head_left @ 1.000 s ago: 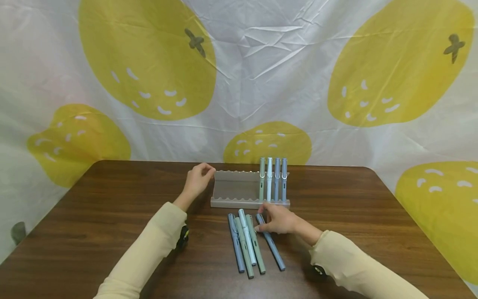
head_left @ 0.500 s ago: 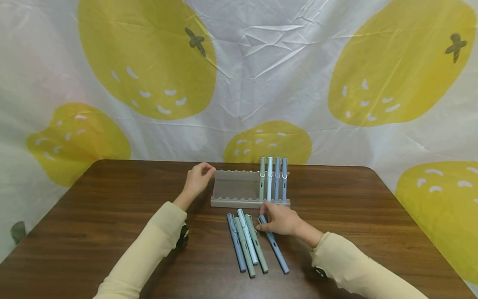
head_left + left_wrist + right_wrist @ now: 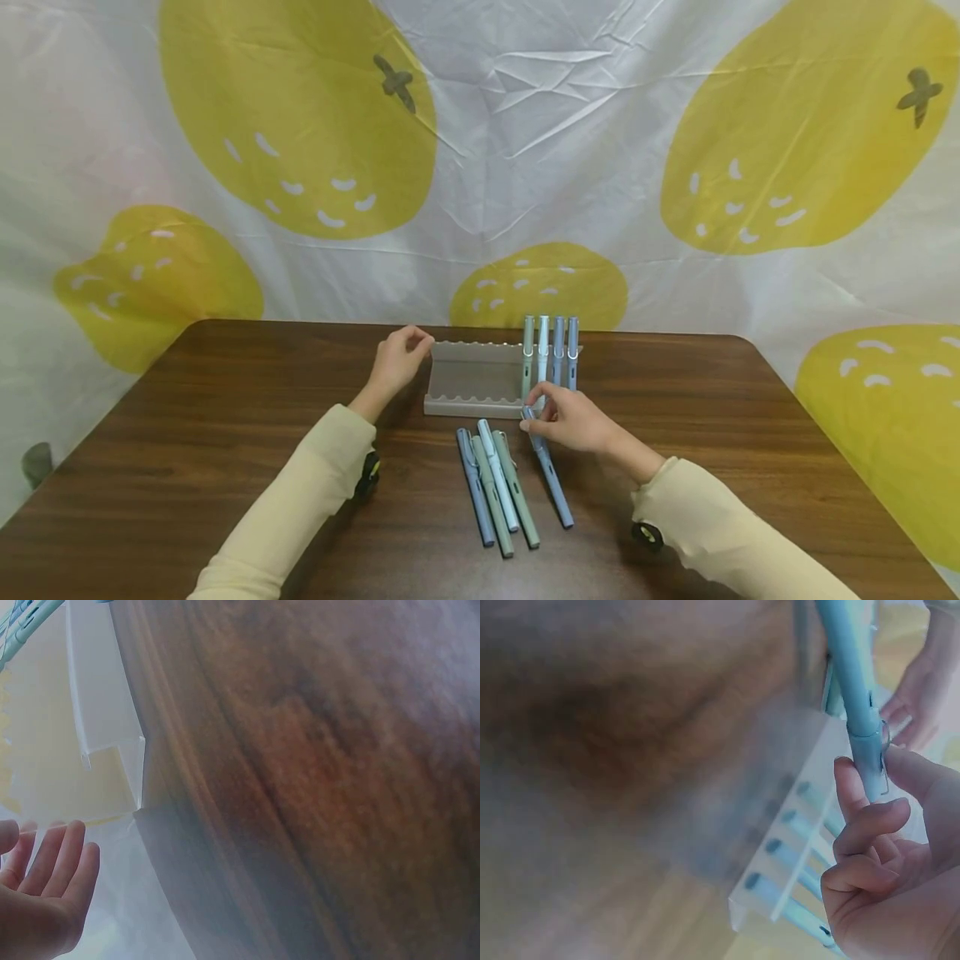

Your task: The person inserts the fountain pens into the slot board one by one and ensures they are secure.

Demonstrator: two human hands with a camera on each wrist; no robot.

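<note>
My right hand (image 3: 573, 417) pinches a blue pen (image 3: 552, 479) by its capped end, between thumb and fingers; the pen slants down toward me. In the right wrist view the pen's clip shows beside the thumb. My left hand (image 3: 399, 362) holds the left edge of a clear pen rack (image 3: 472, 408) with scalloped rails, thumb and fingertips right at its upper corner. In the left wrist view the rack's end (image 3: 112, 735) rises above the fingers. A green pen (image 3: 527, 358), a pale blue pen (image 3: 543, 337) and two blue pens (image 3: 573, 337) stand in the rack's right part.
In front of the rack several pens lie bunched on the wooden table (image 3: 262, 433): a blue pen (image 3: 476, 492), two green pens (image 3: 491, 500) and a pale blue pen (image 3: 501, 483). A white cloth (image 3: 525, 192) with yellow fruit prints hangs behind the table.
My right hand has lifted the blue pen from beside the bunch and moved it up toward the rack's front rail. The left hand has stayed at the rack's edge.
</note>
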